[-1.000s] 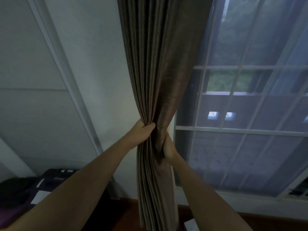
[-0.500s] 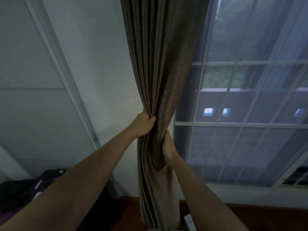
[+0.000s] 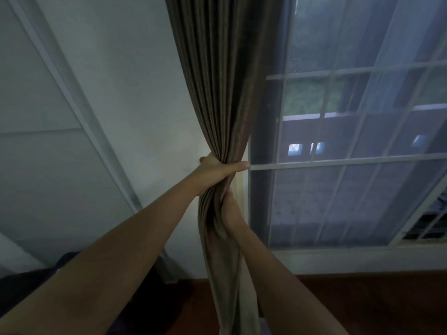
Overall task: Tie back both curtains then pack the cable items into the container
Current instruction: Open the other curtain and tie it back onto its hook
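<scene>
A brown pleated curtain [image 3: 217,81] hangs in front of me, gathered into a narrow bunch at the left side of the window. My left hand [image 3: 217,169] is wrapped around the bunch, thumb stretched across its front. Just below, my right hand [image 3: 229,211] grips the folds from the right side, with fabric bulging between the two hands. Below my hands the curtain falls loose to the floor. No tie-back, cable items or container are in view.
A white wall [image 3: 116,93] is left of the curtain. A barred window [image 3: 350,160] with a sheer screen fills the right. Brown wooden floor [image 3: 362,305] lies below it. Something dark [image 3: 24,281] sits at the lower left behind my arm.
My left hand has closed further around the curtain, its thumb now reaching across the front. The bunch is pinched tighter and sits closer to the window frame. My right hand stays just below.
</scene>
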### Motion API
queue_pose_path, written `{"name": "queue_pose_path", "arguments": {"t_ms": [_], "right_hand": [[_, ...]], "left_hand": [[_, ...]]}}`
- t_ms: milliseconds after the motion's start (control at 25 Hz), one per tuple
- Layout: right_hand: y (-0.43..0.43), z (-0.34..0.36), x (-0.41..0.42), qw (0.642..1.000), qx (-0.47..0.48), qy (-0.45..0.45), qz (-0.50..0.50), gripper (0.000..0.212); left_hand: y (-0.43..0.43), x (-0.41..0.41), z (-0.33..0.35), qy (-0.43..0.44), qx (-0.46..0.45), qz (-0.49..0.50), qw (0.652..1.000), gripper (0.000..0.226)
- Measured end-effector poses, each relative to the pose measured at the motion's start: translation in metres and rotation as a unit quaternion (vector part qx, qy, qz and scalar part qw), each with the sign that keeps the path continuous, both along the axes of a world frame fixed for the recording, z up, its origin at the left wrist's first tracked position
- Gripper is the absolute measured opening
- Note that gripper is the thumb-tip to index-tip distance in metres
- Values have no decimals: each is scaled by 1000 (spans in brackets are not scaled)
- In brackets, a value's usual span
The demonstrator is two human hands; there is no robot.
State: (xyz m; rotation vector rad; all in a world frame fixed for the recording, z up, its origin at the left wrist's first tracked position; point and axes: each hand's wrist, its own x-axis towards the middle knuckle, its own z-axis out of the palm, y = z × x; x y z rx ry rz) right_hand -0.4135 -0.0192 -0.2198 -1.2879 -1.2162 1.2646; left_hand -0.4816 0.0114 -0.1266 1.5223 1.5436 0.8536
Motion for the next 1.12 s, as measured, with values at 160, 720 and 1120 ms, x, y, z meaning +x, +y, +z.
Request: {"name": "queue_pose_path", "arguments": {"t_ms": [160,720,1120], "right_hand": [[3,-5,-20,999,17,-42,19,49],[65,-43,-3,986,44,-123,105,47],[147,-69,-43,957,4,-271,108,60]], "left_hand": [[-3,-4,5,-53,31,38,997,60],[1,-82,15,-98,130,303,939,68],[-1,-98,10,-92,154,315,932,73]]}}
